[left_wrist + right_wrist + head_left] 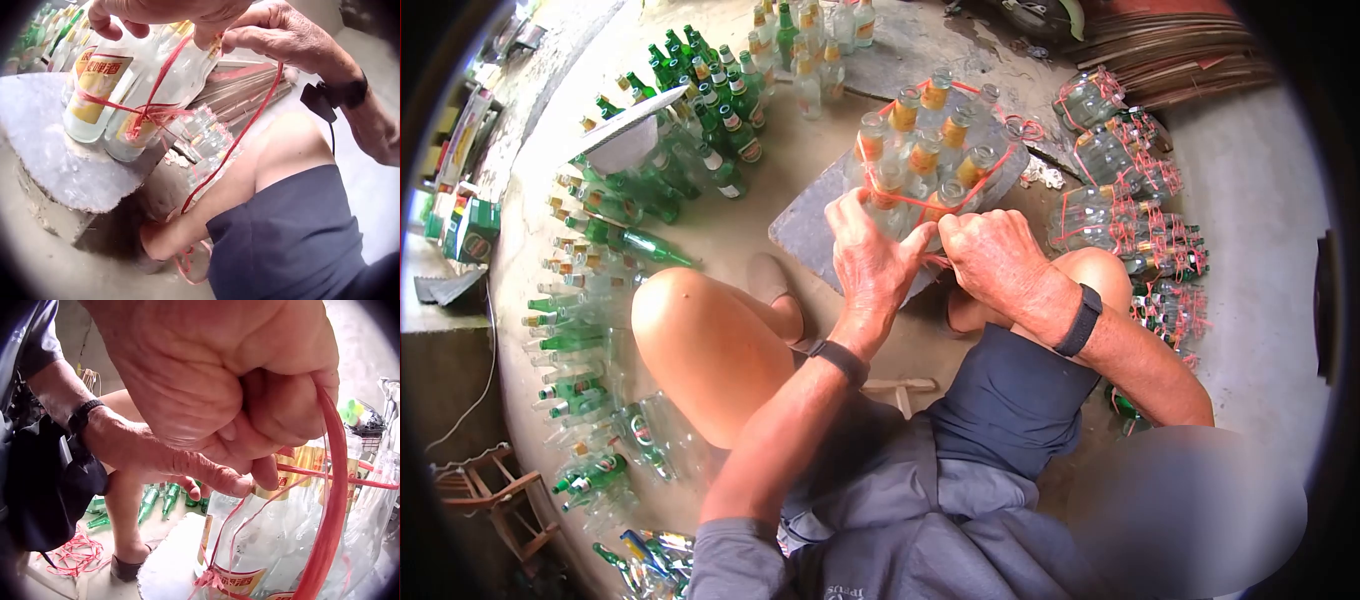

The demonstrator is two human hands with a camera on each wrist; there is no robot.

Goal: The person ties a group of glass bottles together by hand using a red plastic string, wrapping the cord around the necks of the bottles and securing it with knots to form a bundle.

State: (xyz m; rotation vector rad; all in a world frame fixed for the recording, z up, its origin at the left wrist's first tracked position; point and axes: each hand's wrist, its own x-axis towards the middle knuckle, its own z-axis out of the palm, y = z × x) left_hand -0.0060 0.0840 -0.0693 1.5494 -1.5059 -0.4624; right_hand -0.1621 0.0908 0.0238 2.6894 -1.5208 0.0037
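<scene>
Closest is the person's grey shirt (880, 540) and dark shorts (1010, 400). One bare knee (700, 340) sticks out to the side.

Just past the knee are both hands, side by side and touching. The left hand (870, 260) has its fingers bent, and they pinch the red string (237, 140) at the top of the bottles. The right hand (990, 255) is a fist, squeezed tight round the same string. Each wrist has a black band (1083, 320). From the right hand the string hangs down past the leg to the floor.

The hands rest against the near side of a bunch of clear bottles (925, 150) with yellow labels. The bottles stand up straight, packed close together, and the red string goes round them. They sit on a flat grey stone (810, 225), right in front of the person.

To the right, more tied bunches (1120, 190) of clear bottles lie on the floor. To the left and farther back, lots of green bottles (700, 110) stand and lie in rows.
</scene>
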